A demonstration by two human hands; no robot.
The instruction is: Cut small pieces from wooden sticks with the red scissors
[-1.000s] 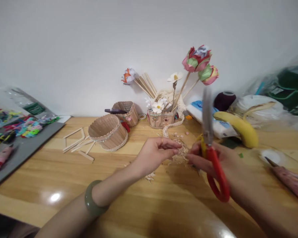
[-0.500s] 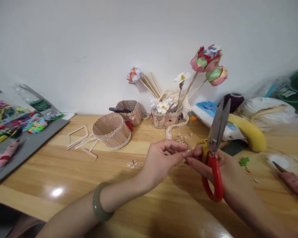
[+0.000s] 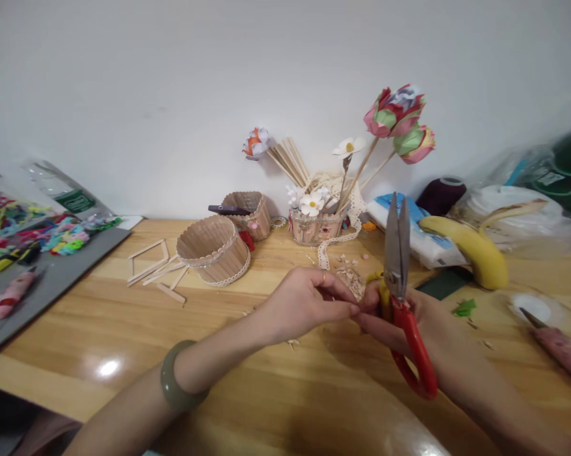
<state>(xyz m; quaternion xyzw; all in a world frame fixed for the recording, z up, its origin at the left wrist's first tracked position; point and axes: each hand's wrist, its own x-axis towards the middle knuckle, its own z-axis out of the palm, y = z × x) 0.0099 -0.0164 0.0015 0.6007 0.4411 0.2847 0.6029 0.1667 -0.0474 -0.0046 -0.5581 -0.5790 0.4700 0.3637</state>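
My right hand (image 3: 385,316) is closed around scissors (image 3: 399,285) with red and yellow handles; their blades point up and are nearly together. My left hand (image 3: 314,304), with a ring on a finger and a green bangle (image 3: 174,380) on the wrist, has its thumb and fingers pinched. Both sets of fingertips meet over the table, and whatever small piece lies between them is too hidden to make out. Just behind the fingers lies a pile of small wood chips (image 3: 349,278). A few more pale bits (image 3: 292,343) lie below my left hand.
Two round stick baskets (image 3: 214,250) stand left of centre, a phone on the rear one, beside loose craft sticks (image 3: 147,272). A flower-filled basket (image 3: 316,231) is behind. Rightward are a tissue pack (image 3: 423,244), a banana (image 3: 475,253) and a pink glue gun (image 3: 563,351).
The scissors have swung more upright and leftward, their blades closer together. My left hand has moved slightly down and left, now covering the pale chips; more of the wood chip pile shows.
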